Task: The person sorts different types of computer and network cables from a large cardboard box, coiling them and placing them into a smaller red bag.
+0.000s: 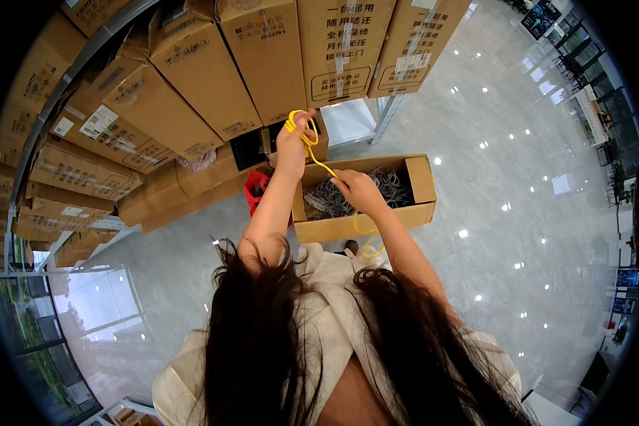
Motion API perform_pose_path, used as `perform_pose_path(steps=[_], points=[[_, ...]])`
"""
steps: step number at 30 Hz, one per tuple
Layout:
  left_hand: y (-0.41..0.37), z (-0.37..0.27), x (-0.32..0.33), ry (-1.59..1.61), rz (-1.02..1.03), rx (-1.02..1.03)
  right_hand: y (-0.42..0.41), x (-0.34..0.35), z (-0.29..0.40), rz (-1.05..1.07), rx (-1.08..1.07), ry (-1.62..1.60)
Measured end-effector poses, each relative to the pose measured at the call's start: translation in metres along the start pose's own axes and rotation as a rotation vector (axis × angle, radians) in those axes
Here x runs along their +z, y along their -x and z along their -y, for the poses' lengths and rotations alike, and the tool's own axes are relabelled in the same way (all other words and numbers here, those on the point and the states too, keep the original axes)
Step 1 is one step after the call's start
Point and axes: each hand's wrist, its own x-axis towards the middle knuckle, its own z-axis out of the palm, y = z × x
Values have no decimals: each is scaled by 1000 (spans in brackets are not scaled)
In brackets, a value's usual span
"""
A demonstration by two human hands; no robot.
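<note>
Several loops of a yellow cable (312, 139) are wound about my left hand (292, 145), which is raised in front of the shelf. From there the cable runs slanting down to my right hand (360, 190), whose fingers pinch it. A loose stretch of it hangs below my right wrist, near my clothing. Beneath both hands an open cardboard box (365, 226) stands on the floor. Tangled grey cables (386, 186) fill much of it, partly hidden by my right hand.
Tall cardboard cartons (207, 69) bearing printing stand on a metal shelf (387, 118) ahead and to the left. A red bag (253, 190) sits left of the open box, partly behind my left forearm. Glossy tiled floor (490, 213) stretches to the right.
</note>
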Motion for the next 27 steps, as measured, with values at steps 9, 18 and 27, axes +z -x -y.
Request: perform_pose_path(steps=[9, 18, 27], points=[[13, 35, 0, -996, 498, -168, -36, -55, 2, 88, -66, -17], [12, 14, -3, -383, 786, -686, -50, -89, -24, 403, 405, -509], [16, 18, -4, 470, 445, -356, -47, -74, -42, 78, 471, -486]])
